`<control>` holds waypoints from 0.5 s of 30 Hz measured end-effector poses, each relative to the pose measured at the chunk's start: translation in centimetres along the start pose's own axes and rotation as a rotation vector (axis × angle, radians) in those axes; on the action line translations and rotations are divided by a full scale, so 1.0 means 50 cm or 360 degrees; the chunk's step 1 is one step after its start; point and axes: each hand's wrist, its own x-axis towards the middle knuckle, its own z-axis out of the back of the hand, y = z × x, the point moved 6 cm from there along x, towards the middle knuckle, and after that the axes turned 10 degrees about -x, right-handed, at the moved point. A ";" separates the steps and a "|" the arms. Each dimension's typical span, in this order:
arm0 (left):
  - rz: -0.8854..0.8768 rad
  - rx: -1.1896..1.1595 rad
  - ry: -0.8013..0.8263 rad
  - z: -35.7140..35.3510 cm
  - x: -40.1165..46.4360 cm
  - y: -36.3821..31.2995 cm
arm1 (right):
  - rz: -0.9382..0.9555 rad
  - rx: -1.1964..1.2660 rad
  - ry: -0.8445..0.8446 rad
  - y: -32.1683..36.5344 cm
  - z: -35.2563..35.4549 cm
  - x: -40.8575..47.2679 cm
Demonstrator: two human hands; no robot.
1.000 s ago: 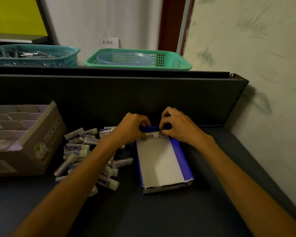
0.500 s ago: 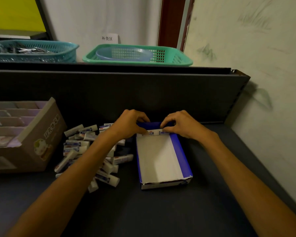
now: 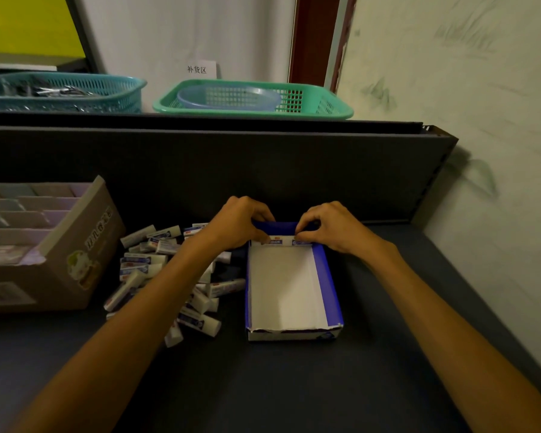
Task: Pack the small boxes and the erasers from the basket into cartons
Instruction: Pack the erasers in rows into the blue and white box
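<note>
At centre frame, both hands sit at the far end of the blue-and-white carton (image 3: 289, 289), as they did a second ago. Left hand (image 3: 236, 223) and right hand (image 3: 327, 228), fingers curled, pinch a short row of erasers (image 3: 283, 241) against the carton's far wall; the hands stay close together, not touching. Against the earlier frames the fingers have come lower and the row lies flatter on the carton floor; the carton itself has not shifted on the dark table (image 3: 263, 385). How many erasers the row holds is hard to tell, perhaps two, since fingertips cover both ends. Left of centre, the loose eraser pile (image 3: 156, 264) lies unchanged, its right part hidden under the left forearm. At the left edge, a brown display box (image 3: 75, 260) with pastel dividers is cut off by the frame. Upper left, a teal basket (image 3: 85, 92) holds dark items too blurred to name; upper centre, a green basket (image 3: 310, 104) holds a pale blue bowl-like insert (image 3: 228, 96). A small paper label (image 3: 200, 69) stands behind it.
</note>
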 end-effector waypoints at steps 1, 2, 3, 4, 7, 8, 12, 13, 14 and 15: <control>0.0004 -0.0004 0.0009 0.000 0.000 0.000 | 0.0009 -0.0008 -0.0006 0.001 0.001 -0.001; 0.0004 -0.0009 0.0020 0.000 0.000 -0.001 | 0.0021 -0.0010 -0.0017 0.003 0.003 -0.002; 0.0001 -0.0017 0.0028 0.001 -0.001 -0.002 | 0.0035 -0.0009 -0.0031 0.005 0.006 -0.004; -0.0003 -0.0023 0.0031 0.002 -0.002 -0.002 | 0.0047 -0.0017 -0.0043 0.008 0.008 -0.004; -0.0008 -0.0022 0.0032 0.005 -0.005 -0.004 | 0.0055 -0.0102 -0.0030 0.015 0.009 -0.007; -0.0006 -0.0021 0.0034 0.005 -0.005 -0.005 | 0.0049 -0.0132 -0.0020 0.016 0.008 -0.007; 0.0010 0.0006 0.0034 0.005 -0.005 -0.006 | 0.0020 -0.0131 -0.0002 0.018 0.006 -0.006; 0.0019 0.0012 0.0034 0.004 -0.004 -0.005 | 0.0014 -0.0126 0.0000 0.018 0.006 -0.006; 0.0028 0.0019 0.0033 0.004 -0.003 -0.005 | 0.0007 -0.0128 0.0004 0.019 0.006 -0.006; 0.0035 0.0027 0.0032 0.003 -0.002 -0.005 | 0.0003 -0.0133 0.0004 0.020 0.007 -0.007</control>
